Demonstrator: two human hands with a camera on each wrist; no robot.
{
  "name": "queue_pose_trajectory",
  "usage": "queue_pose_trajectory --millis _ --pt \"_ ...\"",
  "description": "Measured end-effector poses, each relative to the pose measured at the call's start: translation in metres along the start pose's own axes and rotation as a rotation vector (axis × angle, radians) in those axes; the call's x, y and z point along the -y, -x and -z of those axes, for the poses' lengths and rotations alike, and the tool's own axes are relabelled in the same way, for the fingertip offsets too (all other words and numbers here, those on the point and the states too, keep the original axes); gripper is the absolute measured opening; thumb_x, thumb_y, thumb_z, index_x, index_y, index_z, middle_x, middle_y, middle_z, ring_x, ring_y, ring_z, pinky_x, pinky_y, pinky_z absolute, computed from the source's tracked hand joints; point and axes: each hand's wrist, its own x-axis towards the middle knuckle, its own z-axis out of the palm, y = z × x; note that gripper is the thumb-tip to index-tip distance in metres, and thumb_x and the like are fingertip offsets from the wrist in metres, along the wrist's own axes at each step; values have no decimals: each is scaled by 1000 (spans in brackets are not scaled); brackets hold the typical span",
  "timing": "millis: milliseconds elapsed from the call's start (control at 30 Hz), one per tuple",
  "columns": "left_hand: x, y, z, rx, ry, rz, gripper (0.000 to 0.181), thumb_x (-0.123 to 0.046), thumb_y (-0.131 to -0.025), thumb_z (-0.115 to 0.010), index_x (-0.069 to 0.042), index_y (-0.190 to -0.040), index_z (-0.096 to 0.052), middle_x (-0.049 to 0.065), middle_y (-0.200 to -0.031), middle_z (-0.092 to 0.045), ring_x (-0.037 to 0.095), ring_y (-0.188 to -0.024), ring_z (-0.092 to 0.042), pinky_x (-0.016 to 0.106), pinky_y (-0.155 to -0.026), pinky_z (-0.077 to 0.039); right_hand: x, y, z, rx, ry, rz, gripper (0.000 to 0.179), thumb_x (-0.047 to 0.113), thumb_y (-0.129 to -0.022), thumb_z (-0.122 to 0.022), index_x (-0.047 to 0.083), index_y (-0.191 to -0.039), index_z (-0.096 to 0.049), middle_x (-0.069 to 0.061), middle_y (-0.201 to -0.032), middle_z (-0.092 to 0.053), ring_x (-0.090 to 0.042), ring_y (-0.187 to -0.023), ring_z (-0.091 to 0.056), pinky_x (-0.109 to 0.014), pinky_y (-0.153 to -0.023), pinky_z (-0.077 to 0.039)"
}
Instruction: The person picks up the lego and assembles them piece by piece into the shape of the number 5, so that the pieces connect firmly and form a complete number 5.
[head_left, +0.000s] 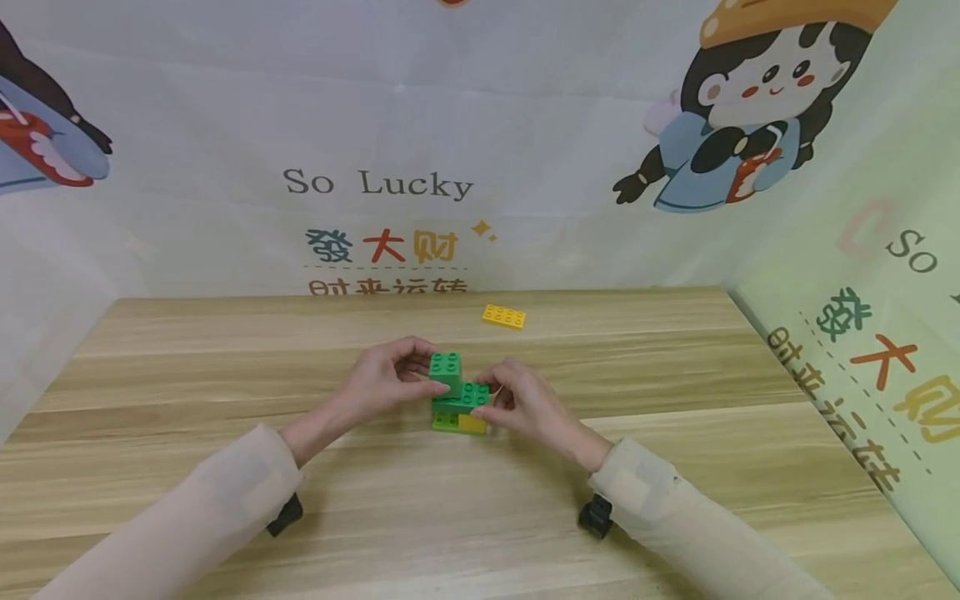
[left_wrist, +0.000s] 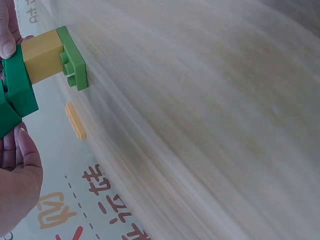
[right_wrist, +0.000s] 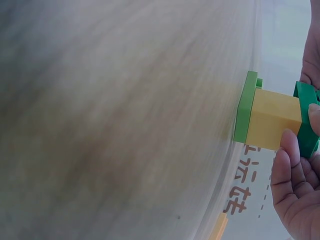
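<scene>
A small stack of toy building bricks stands on the table. At its bottom lies a light green plate (head_left: 445,422) with a yellow block (head_left: 472,424) on its right half. Over the yellow block sits a green brick (head_left: 474,395), its studs showing at the right. My right hand (head_left: 527,403) pinches this green brick between thumb and fingers. On its left end stands a taller green block (head_left: 446,372), which my left hand (head_left: 390,375) holds between thumb and fingers. In the left wrist view the upper green block (left_wrist: 7,117) looks tilted against the brick below.
Behind the stack, near the table's back edge, a flat yellow plate with studs (head_left: 504,317) lies on the wooden table (head_left: 225,358). A printed white cloth (head_left: 397,108) hangs behind the table and along its right side.
</scene>
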Motion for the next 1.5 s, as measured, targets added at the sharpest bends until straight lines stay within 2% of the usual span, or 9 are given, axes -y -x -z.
queue_pose_trajectory --millis 233,567,800,933,1200,1500 --pt "-1 -2 1 28 -35 -46 40 -9 -77 -77 1 -112 -61 12 -100 -67 20 -89 -63 23 -76 -54 0 0 0 -1 -1 -2 29 8 -81 -73 -4 -105 -63 -10 -87 -57 -6 -69 -53 -17 -60 -49" --pt "0 -3 2 47 -51 -65 41 -9 -76 -78 1 -112 -60 12 -100 -67 19 -89 -63 23 -76 -54 -1 0 0 -10 14 17 29 8 -80 -73 -4 -104 -63 -11 -87 -57 -5 -69 -52 -17 -59 -48" --pt "1 -1 3 51 -110 -129 39 -10 -74 -79 0 -108 -63 9 -97 -68 17 -87 -63 23 -76 -53 -1 0 0 -15 11 15 29 8 -80 -74 -4 -103 -63 -11 -88 -57 -5 -69 -52 -16 -59 -48" --pt "1 -1 2 59 -109 -142 39 -11 -74 -79 0 -108 -63 9 -97 -68 16 -87 -63 24 -75 -54 -1 0 0 -18 13 18 29 8 -79 -74 -4 -103 -63 -11 -87 -57 -5 -69 -52 -16 -59 -48" --pt "3 0 0 43 -102 -128 41 -11 -74 -79 1 -109 -62 10 -100 -67 18 -89 -64 23 -76 -53 -3 0 0 -14 12 20 29 8 -80 -74 -5 -103 -62 -11 -88 -57 -6 -69 -52 -17 -59 -48" --pt "7 5 -2 5 -80 -157 39 -11 -75 -78 -1 -109 -62 10 -101 -68 17 -89 -65 24 -76 -54 0 0 1 -10 26 17 28 9 -80 -73 -3 -103 -63 -11 -90 -59 -7 -70 -54 -17 -60 -48"
